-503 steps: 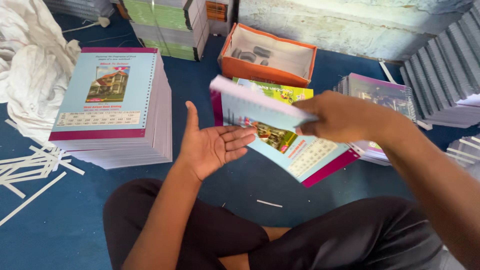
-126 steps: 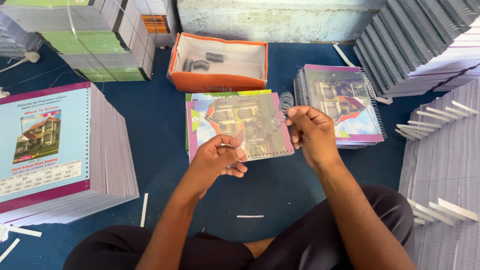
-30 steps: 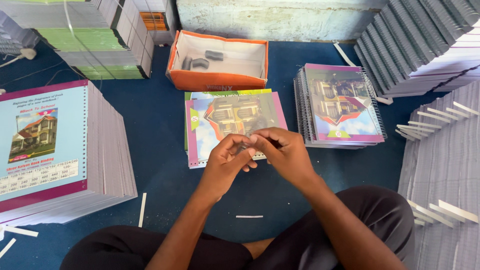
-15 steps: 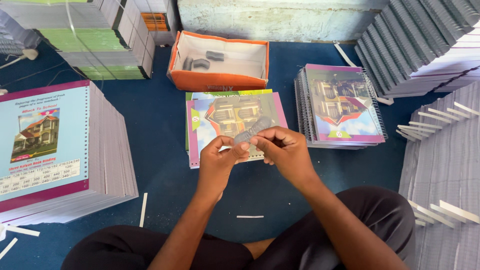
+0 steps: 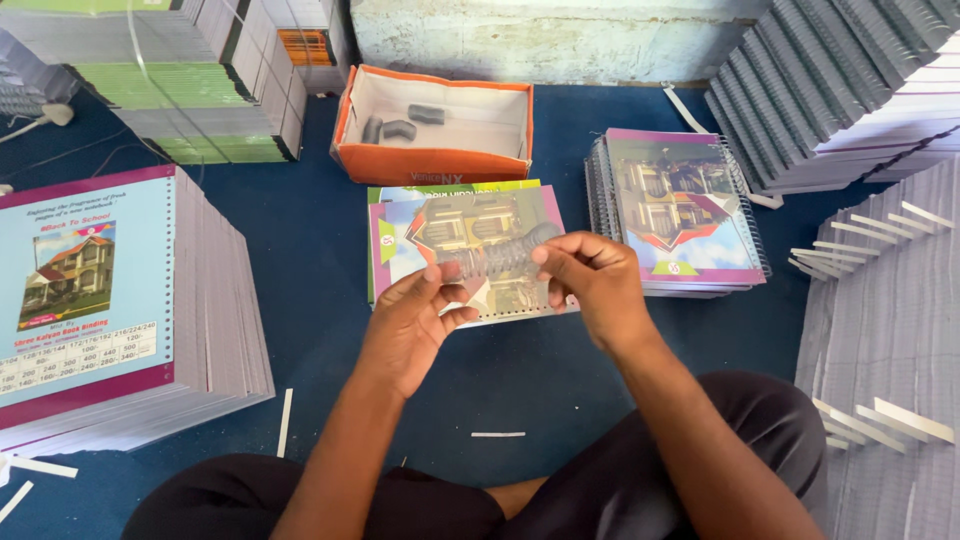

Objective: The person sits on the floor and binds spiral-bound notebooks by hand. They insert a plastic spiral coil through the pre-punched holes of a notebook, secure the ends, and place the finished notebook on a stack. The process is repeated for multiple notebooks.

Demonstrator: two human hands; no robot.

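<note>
Grey wire is what I am holding: a short spiral coil (image 5: pixel 497 257), raised just above the unbound notebook (image 5: pixel 465 250) lying on the blue mat (image 5: pixel 520 375) in front of my crossed legs. My left hand (image 5: pixel 412 325) is pinching 1 end between thumb and fingertips, its other fingers half curled; my right hand (image 5: pixel 590 285) is closing round the other end, knuckles up. Both wrists are bending inward, forearms meeting in a V. I am judging that the springy coil could slip out of so light a pinch, or stretch out of shape if I am pulling the ends apart. Just beyond are lying an orange box (image 5: pixel 435 125) and, to the right, 1 stack of bound notebooks (image 5: pixel 680 210).
</note>
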